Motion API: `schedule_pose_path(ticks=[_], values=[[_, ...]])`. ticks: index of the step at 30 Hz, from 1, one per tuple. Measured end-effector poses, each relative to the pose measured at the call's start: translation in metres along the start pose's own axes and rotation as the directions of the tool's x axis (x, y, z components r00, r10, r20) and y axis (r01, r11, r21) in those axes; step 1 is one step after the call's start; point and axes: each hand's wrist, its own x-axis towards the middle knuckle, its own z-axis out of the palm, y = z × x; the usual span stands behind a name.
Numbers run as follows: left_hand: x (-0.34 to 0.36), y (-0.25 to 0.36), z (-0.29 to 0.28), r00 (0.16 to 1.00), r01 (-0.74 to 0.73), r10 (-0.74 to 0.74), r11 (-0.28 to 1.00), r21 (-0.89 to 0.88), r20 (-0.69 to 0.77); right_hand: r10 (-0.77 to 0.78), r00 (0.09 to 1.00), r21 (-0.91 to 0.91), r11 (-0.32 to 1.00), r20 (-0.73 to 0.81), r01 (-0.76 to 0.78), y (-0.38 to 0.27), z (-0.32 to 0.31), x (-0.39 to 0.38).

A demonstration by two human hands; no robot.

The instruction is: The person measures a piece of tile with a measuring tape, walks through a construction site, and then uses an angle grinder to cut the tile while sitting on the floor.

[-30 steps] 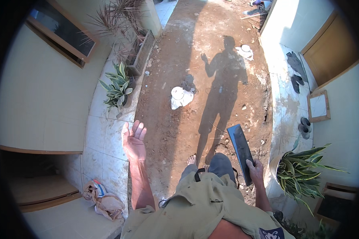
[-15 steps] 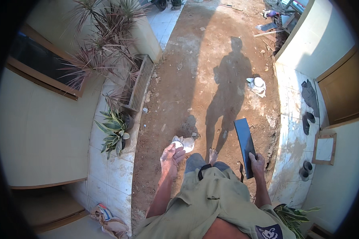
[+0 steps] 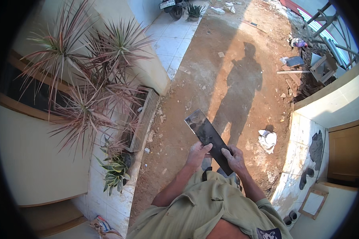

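Note:
A long, narrow, flat dark piece [image 3: 205,129], which looks like a tile strip, is held in front of my body with its far end slanting to the left. Pale smudges show on its dark face, and a light rim runs along the left edge. My left hand [image 3: 197,154] grips the left edge, thumb on the upper face. On the opposite edge my right hand [image 3: 234,159] holds it near its lower end, the thumb also on top. The other fingers are partly hidden beneath it.
Bare reddish soil [image 3: 175,119] runs ahead between tiled ledges. A white bag-like bundle [image 3: 268,141] lies at the right. A long planter [image 3: 145,119] and spiky plants [image 3: 83,105] border the left. Boards and debris [image 3: 323,67] pile at the far right.
My left hand was apart from the dark piece, beside a white object; it now grips the piece too. The piece has swung to the centre and leans left. My view has shifted.

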Motion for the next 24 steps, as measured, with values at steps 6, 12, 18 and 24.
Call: schedule_pose_path(ticks=[6, 12, 18, 24], values=[[0.163, 0.113, 0.019, 0.998, -0.047, 0.049, 0.998, 0.049, -0.04, -0.023, 0.999, 0.162, 0.986, -0.032, 0.028, -0.081, -0.036, 0.17], [0.35, 0.235, 0.003, 0.94, -0.274, 0.27, 0.962, 0.007, -0.207, 0.03, 0.981, 0.043, 0.999, -0.192, -0.022, -0.073, -0.074, 0.385], [0.485, 0.359, -0.061, 0.796, -0.281, 0.348, 0.937, 0.207, -0.496, -0.165, 0.985, -0.201, 0.968, -0.055, 0.151, -0.126, -0.074, 0.659], [0.55, 0.449, -0.09, 0.6, -0.423, 0.434, 0.885, 0.193, -0.672, -0.46, 0.88, -0.198, 0.858, 0.119, 0.475, -0.304, -0.022, 0.842]])
